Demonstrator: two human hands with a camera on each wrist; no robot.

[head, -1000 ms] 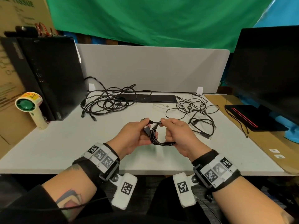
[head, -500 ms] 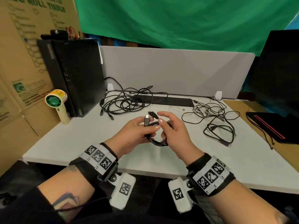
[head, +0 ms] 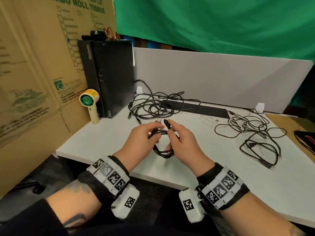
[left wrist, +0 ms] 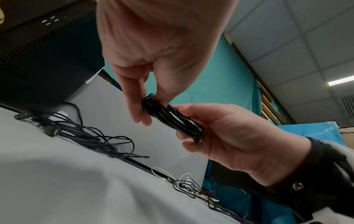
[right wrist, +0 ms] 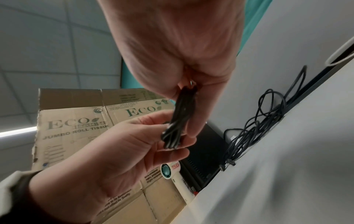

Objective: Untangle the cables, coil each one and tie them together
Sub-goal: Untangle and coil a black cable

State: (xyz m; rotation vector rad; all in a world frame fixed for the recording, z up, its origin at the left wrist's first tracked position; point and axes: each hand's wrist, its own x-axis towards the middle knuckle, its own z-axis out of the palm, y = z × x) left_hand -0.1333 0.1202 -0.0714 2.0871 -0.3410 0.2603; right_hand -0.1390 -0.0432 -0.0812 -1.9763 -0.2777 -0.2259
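Note:
A black cable coiled into a small loop (head: 163,151) hangs above the white table (head: 105,147), held between both hands. My left hand (head: 154,136) pinches its left side between thumb and fingers, and the left wrist view shows the coil (left wrist: 172,119) nipped at its end. My right hand (head: 171,133) grips the right side, fingers curled round the strands (right wrist: 178,121). Two plugs (head: 162,121) stick up above the coil. One tangled black pile (head: 153,108) lies at the back left. Another tangle (head: 254,133) lies to the right.
A black computer tower (head: 109,75) and a handheld fan (head: 90,104) stand at the table's left, with cardboard boxes (head: 34,65) behind. A grey divider (head: 221,79) closes the back, with a black bar (head: 201,109) and a white cable (head: 209,118) before it.
The head view has swung left. My right fingers have shifted from the cable's end to the coil's top, and both plugs now stand free above the coil.

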